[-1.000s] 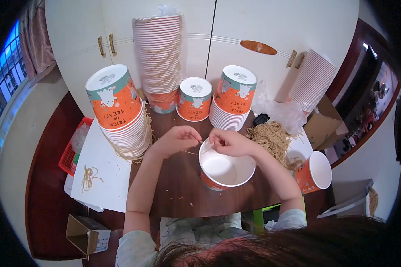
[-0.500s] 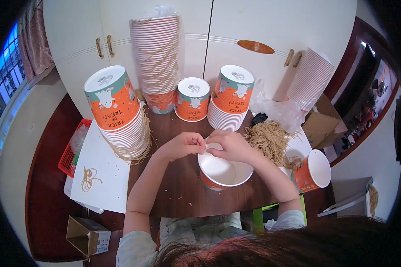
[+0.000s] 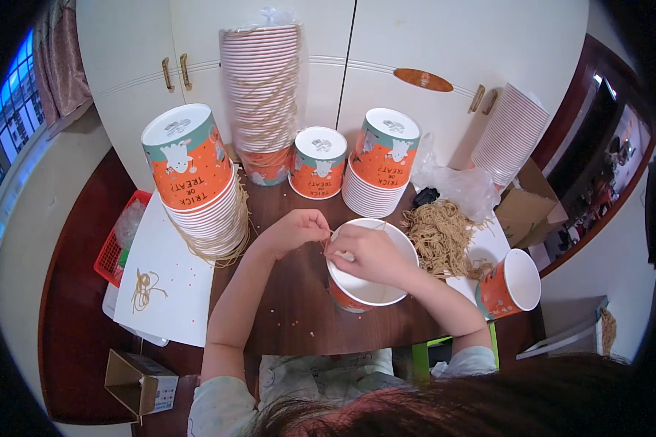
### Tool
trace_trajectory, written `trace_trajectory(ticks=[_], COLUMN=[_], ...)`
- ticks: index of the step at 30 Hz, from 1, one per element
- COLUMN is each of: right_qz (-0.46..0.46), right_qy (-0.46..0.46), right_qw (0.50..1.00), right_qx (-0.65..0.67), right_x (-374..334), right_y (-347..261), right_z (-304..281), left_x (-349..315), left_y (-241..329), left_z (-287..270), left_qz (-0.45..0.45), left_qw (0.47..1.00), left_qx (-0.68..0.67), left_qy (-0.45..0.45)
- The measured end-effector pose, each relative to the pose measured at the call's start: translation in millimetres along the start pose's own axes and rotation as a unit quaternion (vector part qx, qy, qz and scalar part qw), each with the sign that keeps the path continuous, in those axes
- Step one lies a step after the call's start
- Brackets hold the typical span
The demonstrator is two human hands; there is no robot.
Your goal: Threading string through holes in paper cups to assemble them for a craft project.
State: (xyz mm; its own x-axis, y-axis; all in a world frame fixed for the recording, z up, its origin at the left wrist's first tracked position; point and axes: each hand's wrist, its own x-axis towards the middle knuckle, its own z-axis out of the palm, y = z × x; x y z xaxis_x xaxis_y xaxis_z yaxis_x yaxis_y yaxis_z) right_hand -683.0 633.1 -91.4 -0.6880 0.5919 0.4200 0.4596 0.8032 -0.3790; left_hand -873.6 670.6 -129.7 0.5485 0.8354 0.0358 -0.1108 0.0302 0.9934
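In front of me an orange and teal paper bucket stands upright on the table, its white inside facing up. At its left rim my left hand is closed in a pinch, fingertips just outside the edge. My right hand reaches over the opening with fingers curled together, its fingertips at the inner side of the same rim. Something thin seems to run between the two hands, too small to make out. To the right of the bucket lies a heap of tan cord.
Upside-down bucket stacks stand at left and right, with a single upturned bucket between them. Behind rises a tall wrapped bucket stack. Another bucket is at the right edge. A cord bundle lies on white board.
My right hand has moved lower, deeper over the bucket's opening, its fingers more curled. My left hand has risen slightly from the rim. The bucket shows more of its far rim.
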Motion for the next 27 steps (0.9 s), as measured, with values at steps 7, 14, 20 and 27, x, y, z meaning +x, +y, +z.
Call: trace_trajectory(ticks=[7,14,20,27], right_qz=[0.055,0.058,0.088,0.116], right_qy=[0.017,0.003,0.025,0.018], right_qw=[0.995,0.997,0.992,0.993], right_qx=[-0.087,-0.058,-0.090,0.008], right_x=[8,12,14,10], right_y=[6,19,4,21], right_z=[2,9,12,11], left_x=[-7,-11,-13,-26], left_y=[2,6,4,21], left_z=[0,6,6,6], left_qz=[0.023,0.043,0.033,0.059], left_qw=[0.995,0.985,0.987,0.951], left_qx=[0.097,0.164,0.146,0.294], left_qy=[0.006,0.036,0.066,0.080])
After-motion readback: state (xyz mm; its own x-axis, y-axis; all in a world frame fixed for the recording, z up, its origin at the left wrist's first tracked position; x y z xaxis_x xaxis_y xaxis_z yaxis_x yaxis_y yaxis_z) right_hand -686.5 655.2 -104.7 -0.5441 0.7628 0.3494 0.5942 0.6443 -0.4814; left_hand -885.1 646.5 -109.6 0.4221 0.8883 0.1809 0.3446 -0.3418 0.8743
